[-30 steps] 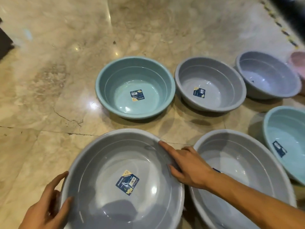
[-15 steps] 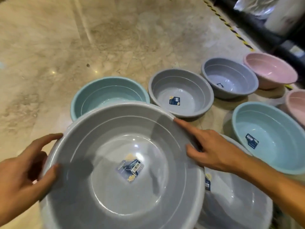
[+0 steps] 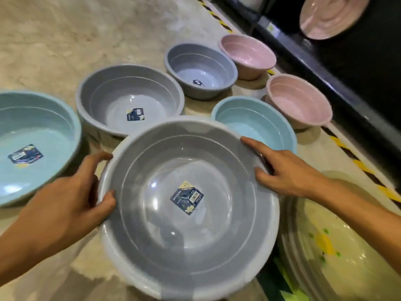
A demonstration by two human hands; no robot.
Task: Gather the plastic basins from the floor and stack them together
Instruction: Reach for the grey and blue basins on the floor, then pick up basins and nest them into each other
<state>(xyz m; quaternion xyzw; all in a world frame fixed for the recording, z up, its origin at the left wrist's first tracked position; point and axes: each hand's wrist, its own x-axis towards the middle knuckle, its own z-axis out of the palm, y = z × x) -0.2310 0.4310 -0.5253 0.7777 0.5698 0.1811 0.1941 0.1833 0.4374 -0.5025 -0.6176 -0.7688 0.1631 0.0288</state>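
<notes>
Marble floor (image 3: 65, 40) runs under everything, edged by striped tape (image 3: 355, 158) along a dark shelf base (image 3: 347, 83). Take the grey basin (image 3: 186, 235) in your hands as the landmark: it looks lifted off the floor, mouth up and roughly level. Right of it sits a cream stack (image 3: 347, 246) with nested rims. Left of it is a big teal basin (image 3: 32, 131). Beyond it are a second grey basin (image 3: 130, 92) and a small teal basin (image 3: 260, 122), which is partly hidden by its far rim.

Your left grip (image 3: 65, 200) holds its left rim, thumb hooked inside and fingers round the outside. Your right grip (image 3: 288, 170) pinches its right rim, forefinger laid straight along the edge. The basin spans between both grips.

I judge you are carrying it to nest. Hold it level, centre it over your chosen basin and lower it straight. Release only once the rims seat.
</notes>
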